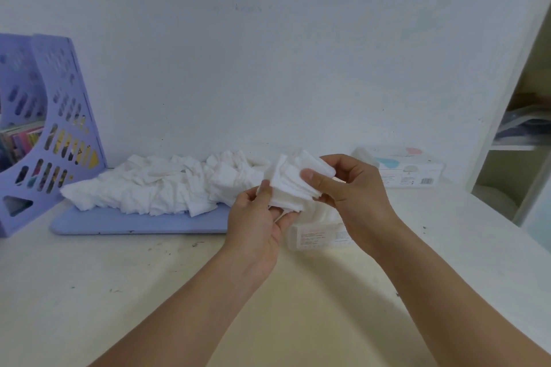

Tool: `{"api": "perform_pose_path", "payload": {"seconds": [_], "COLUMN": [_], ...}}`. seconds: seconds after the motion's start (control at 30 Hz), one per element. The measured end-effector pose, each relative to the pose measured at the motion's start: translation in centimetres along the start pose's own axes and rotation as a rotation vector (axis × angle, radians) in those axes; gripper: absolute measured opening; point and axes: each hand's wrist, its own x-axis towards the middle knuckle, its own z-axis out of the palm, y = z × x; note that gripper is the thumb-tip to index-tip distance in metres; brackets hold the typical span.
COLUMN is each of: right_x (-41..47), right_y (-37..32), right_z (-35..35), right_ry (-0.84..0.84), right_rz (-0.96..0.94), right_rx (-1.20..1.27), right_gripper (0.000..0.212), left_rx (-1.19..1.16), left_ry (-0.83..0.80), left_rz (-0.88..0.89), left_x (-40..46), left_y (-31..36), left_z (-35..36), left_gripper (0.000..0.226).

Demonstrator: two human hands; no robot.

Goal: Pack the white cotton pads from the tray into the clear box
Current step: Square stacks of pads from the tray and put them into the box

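Observation:
A loose heap of white cotton pads [155, 185] lies on a lilac tray [125, 222] against the wall. Both hands hold a fanned stack of pads [293, 185] in the air. My left hand [259, 217] grips the stack's lower left side. On the upper right, my right hand [348, 188] pinches it, thumb on top. Just below the hands stands the clear box [319, 232], with pads in it and a printed label on its front; the hands hide most of it.
A lilac perforated file rack [50, 128] with books stands at far left. A lidded clear box with pastel print [408, 171] sits by the wall at right. A shelf unit [518, 140] rises at far right. The pale desk [119, 292] is speckled.

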Motion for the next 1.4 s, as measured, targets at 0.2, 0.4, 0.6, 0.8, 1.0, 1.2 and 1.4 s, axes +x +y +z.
{"api": "perform_pose_path", "payload": {"seconds": [0.2, 0.4, 0.6, 0.8, 1.0, 1.2, 1.4], "right_x": [0.1, 0.1, 0.4, 0.2, 0.1, -0.4, -0.8], "right_y": [0.3, 0.4, -0.7, -0.9, 0.0, 0.3, -0.5], "right_z": [-0.1, -0.1, -0.6, -0.8, -0.4, 0.5, 1.4], "right_ry": [0.005, 0.026, 0.106, -0.088, -0.07, -0.107, -0.102], "right_rz": [-0.029, -0.061, -0.068, -0.023, -0.107, -0.137, -0.04], "right_rx": [-0.154, -0.228, -0.108, -0.106, -0.279, -0.361, -0.348], "right_gripper": [0.019, 0.01, 0.008, 0.009, 0.005, 0.004, 0.049], "left_rx": [-0.071, -0.002, -0.02, 0.12, 0.12, 0.228, 0.196], "left_ry": [-0.055, -0.051, -0.014, -0.051, -0.072, -0.176, -0.238], "left_rz": [-0.03, -0.004, 0.003, 0.038, 0.054, 0.102, 0.033], "left_x": [-0.3, -0.3, 0.1, -0.1, -0.3, -0.4, -0.1], "left_y": [0.0, -0.3, 0.0, 0.1, 0.0, -0.4, -0.6], "left_z": [0.5, 0.6, 0.2, 0.1, 0.2, 0.3, 0.1], "left_gripper": [0.031, 0.027, 0.018, 0.028, 0.022, 0.028, 0.026]}}
